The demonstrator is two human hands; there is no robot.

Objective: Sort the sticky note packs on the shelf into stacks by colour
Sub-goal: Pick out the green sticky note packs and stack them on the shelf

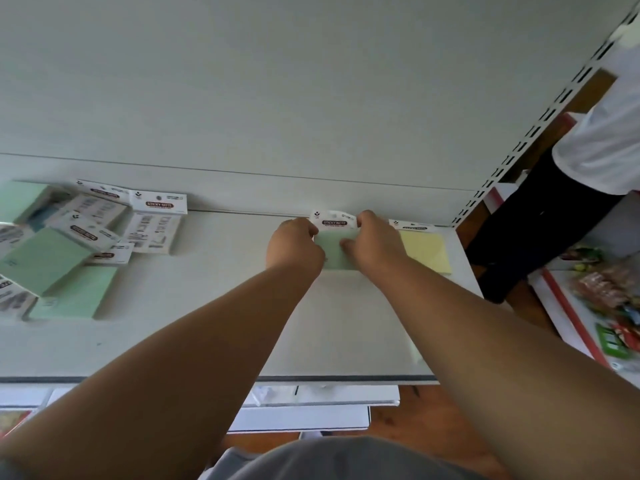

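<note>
Pale green pack [334,252] lies flat at the back of the white shelf [214,323], its header card against the rear panel. The left hand [294,245] grips its left edge with curled fingers; the right hand [372,242] pinches its right edge and top. A yellow pack [426,249] lies just beside it to the right, near the shelf's right edge. A loose heap of green packs [65,251] sits well apart on the left. Bare shelf surface runs between heap and hands, and forward to the front lip.
</note>
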